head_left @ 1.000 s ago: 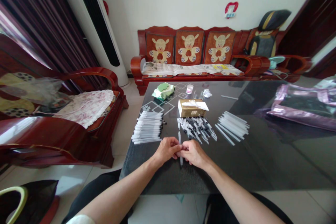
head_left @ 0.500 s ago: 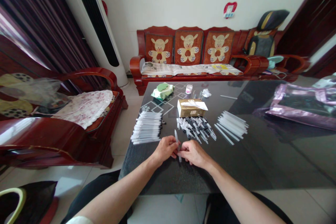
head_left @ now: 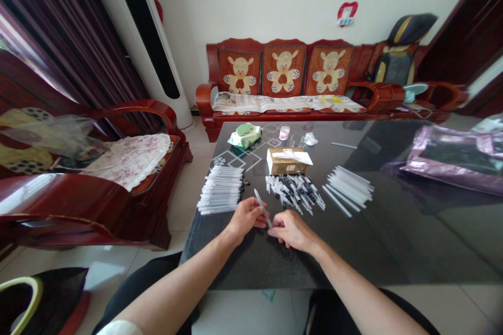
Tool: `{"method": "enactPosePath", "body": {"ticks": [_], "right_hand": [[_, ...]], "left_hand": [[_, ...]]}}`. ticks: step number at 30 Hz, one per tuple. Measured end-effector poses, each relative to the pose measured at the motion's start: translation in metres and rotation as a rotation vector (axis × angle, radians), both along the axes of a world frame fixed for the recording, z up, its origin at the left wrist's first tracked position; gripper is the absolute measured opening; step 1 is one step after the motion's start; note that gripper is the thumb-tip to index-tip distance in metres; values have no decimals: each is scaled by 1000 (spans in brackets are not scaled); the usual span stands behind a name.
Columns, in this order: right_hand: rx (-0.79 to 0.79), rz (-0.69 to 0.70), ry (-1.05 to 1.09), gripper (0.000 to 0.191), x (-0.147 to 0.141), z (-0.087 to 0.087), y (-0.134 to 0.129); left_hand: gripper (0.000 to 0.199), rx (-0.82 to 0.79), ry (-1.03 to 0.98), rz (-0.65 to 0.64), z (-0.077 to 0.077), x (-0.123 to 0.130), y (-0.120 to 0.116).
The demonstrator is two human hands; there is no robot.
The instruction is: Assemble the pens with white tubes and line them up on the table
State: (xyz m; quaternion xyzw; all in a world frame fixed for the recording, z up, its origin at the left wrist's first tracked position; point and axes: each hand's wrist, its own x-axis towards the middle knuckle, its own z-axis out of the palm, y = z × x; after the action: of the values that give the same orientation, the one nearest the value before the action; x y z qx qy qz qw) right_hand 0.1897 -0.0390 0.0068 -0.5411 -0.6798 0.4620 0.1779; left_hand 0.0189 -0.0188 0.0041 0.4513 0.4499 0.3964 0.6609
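Note:
Above the near part of the table, a clear pen barrel (head_left: 262,207) with a pointed tip slants up and to the left between my hands. My left hand (head_left: 249,215) pinches it around its middle, and the fingers of my right hand (head_left: 291,227) are closed at its lower end. Left of my hands lies a row of whitish pens (head_left: 221,190), some with black ends. Ahead sits a loose heap of black and clear pen parts (head_left: 295,191). To the right, a fan of pale translucent tubes (head_left: 349,188) rests on the tabletop.
On the dark glossy table (head_left: 393,241) stand a tissue box (head_left: 287,167), a green wipes pack (head_left: 245,137), a small cup (head_left: 284,132) and crumpled tissue (head_left: 310,139). One single tube (head_left: 343,145) lies farther back. A purple-edged plastic bag (head_left: 451,162) covers the right side.
The pen barrel has swung from nearly upright to a leftward slant. Its lower end has come up to my right fingers, and both hands stay close together.

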Motion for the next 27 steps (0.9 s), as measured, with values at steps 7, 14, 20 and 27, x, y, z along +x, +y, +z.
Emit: {"method": "enactPosePath", "body": {"ticks": [7,14,20,27], "right_hand": [[-31,62,9,20,3,0,0],[1,66,-30,19,23,6,9],[303,-201,-245,22,45,3,25],[528,-294,-566,17,38,3,35]], "left_hand": [[29,17,25,40,-1,-2,3],[33,6,12,58,-2,-1,3],[36,-47,-11,14,1,4,-2],[38,-52,0,-42,-6,5,-3]]}}
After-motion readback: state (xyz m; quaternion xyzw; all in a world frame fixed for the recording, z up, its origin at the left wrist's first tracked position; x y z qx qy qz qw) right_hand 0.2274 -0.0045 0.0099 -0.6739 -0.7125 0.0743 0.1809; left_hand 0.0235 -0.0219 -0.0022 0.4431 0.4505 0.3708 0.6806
